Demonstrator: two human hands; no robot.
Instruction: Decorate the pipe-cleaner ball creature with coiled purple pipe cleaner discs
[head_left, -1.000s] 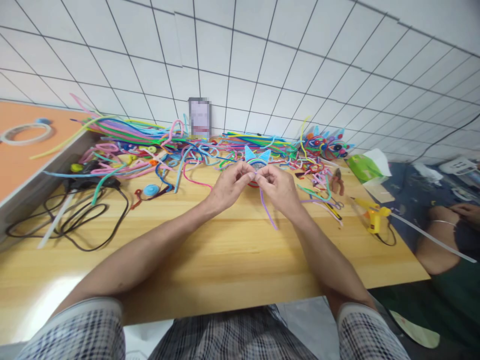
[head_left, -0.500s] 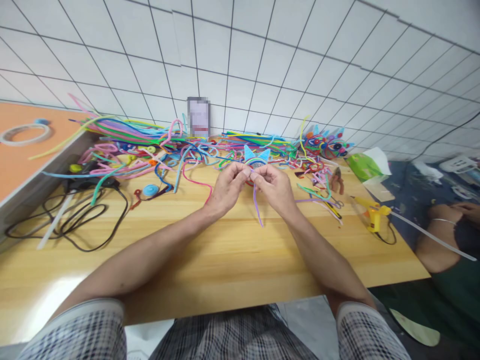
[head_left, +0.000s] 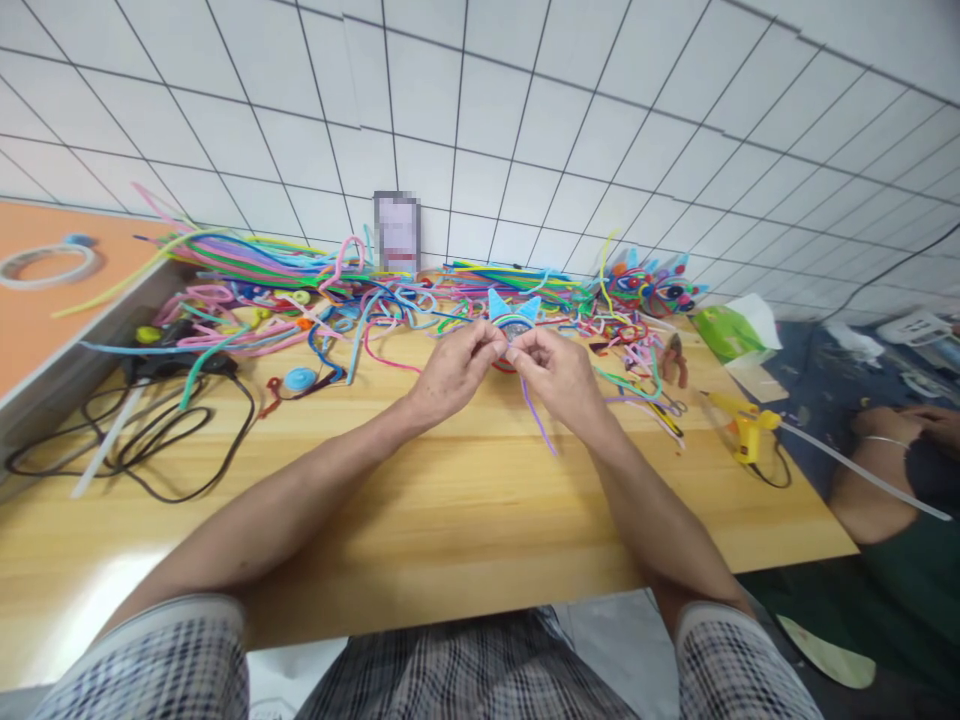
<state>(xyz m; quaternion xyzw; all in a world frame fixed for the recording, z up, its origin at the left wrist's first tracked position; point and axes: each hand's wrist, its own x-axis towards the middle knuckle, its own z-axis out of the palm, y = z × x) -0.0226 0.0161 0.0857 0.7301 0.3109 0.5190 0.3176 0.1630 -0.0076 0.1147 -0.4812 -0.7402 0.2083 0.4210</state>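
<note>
1. Setting: pale tiled wall [head_left: 300, 90] along the far side; wooden table [head_left: 450, 530] in front of it, fuzzy-looking coloured stems [head_left: 270, 262] heaped along its far left.
2. Left of centre: a blue disc [head_left: 299, 380] lay flat, nearer than the heap.
3. Left hand [head_left: 459, 372]: raised over the middle of the table, thumb and finger brought together in a pinch. Contents of the pinch hidden; could not tell what it gripped.
4. Centre: purple strip [head_left: 538, 418] hung from between the hands, its free end slanting near and to the right. Judged very light, soft-surfaced and bendable, probably stiff enough to keep a bend; unlikely to slip or break, though tight creasing might weaken it. Best hold judged to be close to the upper end, between fingertip and thumb, tail left free.
5. Eared piece [head_left: 514, 306] with two blue points stood just far of the fingertips, partly covered by them; contact with the hands could not be confirmed. Judged light, its points easily crushed.
6. Right hand [head_left: 555, 378]: fingertips closed, apparently on the purple strip, which emerged directly below them, on the near side.
7. Far right: pliers [head_left: 676, 362], then a yellow glue gun [head_left: 748, 432], both well apart from the hands.
</note>
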